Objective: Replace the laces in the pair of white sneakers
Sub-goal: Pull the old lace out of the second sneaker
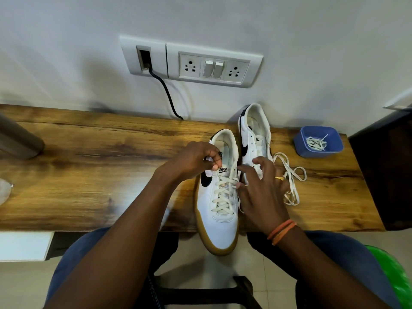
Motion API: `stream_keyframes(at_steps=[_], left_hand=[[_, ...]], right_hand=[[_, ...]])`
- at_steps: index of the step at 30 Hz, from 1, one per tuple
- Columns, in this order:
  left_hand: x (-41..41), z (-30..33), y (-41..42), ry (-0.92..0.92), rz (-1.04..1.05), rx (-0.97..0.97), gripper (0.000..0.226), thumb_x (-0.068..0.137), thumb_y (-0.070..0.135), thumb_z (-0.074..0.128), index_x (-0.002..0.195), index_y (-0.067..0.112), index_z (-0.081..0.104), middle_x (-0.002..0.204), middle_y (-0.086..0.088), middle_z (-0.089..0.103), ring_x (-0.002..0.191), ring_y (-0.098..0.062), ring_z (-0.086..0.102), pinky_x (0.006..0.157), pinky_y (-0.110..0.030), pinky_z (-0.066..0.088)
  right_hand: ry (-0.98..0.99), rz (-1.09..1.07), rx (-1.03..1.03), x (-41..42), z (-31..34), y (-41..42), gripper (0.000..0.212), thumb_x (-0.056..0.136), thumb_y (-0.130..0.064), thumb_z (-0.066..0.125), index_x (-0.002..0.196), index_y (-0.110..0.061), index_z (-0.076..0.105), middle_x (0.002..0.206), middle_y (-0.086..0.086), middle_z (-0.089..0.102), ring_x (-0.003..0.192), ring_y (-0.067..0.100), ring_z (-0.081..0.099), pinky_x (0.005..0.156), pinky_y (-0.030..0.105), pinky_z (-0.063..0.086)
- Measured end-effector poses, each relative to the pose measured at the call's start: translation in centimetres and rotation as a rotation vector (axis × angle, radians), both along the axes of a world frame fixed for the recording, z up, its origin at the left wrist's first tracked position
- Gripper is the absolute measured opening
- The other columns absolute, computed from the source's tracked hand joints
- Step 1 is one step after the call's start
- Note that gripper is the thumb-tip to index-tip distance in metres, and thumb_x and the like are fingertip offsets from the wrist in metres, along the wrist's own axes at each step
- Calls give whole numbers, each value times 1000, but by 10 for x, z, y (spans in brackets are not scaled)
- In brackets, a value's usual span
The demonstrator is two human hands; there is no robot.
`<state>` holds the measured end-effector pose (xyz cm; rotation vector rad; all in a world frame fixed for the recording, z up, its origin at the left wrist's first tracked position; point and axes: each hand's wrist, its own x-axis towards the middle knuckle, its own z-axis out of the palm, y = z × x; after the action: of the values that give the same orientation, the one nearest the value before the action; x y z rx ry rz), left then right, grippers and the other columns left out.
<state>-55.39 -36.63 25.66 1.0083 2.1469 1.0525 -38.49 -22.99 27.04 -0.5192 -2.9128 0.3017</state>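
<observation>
our left hand (193,159) pinches a lace end at the top eyelets of the laced sneaker (219,195); our right hand (259,188) spreads its fingers loosely, thumb at that shoe's lace. we count two white sneakers: the second sneaker (253,132) lies just beyond the laced one, one loose lace (289,177) beside it, one blue tub (318,141) of laces farther along the wooden table (100,166).

A broad stretch of the wooden table (89,157) is lying open to the left of the near sneaker (219,204). On the right, the far sneaker (254,134), a loose lace (289,175) and a blue tub (317,141) are crowding the surface. A black cable (166,92) is hanging down the far wall.
</observation>
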Motion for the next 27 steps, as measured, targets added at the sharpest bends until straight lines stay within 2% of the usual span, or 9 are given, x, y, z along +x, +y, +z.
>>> stream_keyframes(at_steps=[4,9,13,17,19,21,24,25,27], left_hand=[[1,2,1,-8,3,-5,13,85,8,71,94,16,77,113,2,68,110,-9,56,83,-11,40],[1,3,0,-4,-6,-4,12,85,7,71,94,14,77,113,-1,68,111,-12,57,85,-16,42],[1,4,0,7,-16,-10,13,85,7,72,93,14,77,113,-1,68,113,-13,57,90,-25,45],[0,5,-2,14,-34,-5,14,84,5,71,93,14,77,113,-1,69,114,-14,58,95,-31,45],[-1,6,-3,16,-38,-13,14,85,5,71,93,14,77,116,-1,68,115,-14,57,96,-31,45],[-2,6,-4,23,-43,-23,14,85,6,72,94,16,77,119,1,66,116,-13,56,96,-29,45],[-4,5,-6,-1,-33,-35,15,84,7,72,93,18,77,119,4,65,117,-11,55,93,-24,42],[-4,4,-6,-12,-27,-39,15,84,7,73,93,18,77,118,4,65,116,-11,56,92,-23,43],[-2,6,-5,6,-16,-31,13,85,11,73,93,19,77,115,4,66,113,-10,56,94,-30,46]], right_hand=[[-35,85,96,-18,-12,-15,26,80,-29,72,105,-24,67,135,10,45,124,32,37,95,51,29],[-26,60,7,-25,-20,-15,20,70,-11,81,82,-23,69,124,7,52,115,31,46,88,47,33],[146,88,-275,-27,-18,-9,8,85,-2,68,80,-7,65,119,6,49,101,19,56,79,31,48],[199,53,-320,-23,-20,-11,8,89,2,59,83,-4,60,116,5,46,95,10,54,79,6,40],[192,14,-356,-21,-22,-10,10,90,3,58,83,-4,60,110,6,48,95,8,55,83,0,37],[225,-39,-400,-19,-21,-7,13,90,3,60,79,-3,59,103,6,51,93,-5,54,84,0,37],[309,-201,-484,-15,-10,11,14,90,3,62,77,0,60,92,9,56,82,-21,53,71,6,41],[325,-266,-559,-12,-5,20,14,90,3,62,77,-1,61,92,10,58,78,-19,57,66,6,42],[291,-319,-604,-4,1,40,16,88,-2,66,75,-10,64,91,10,65,79,1,67,70,14,49]])
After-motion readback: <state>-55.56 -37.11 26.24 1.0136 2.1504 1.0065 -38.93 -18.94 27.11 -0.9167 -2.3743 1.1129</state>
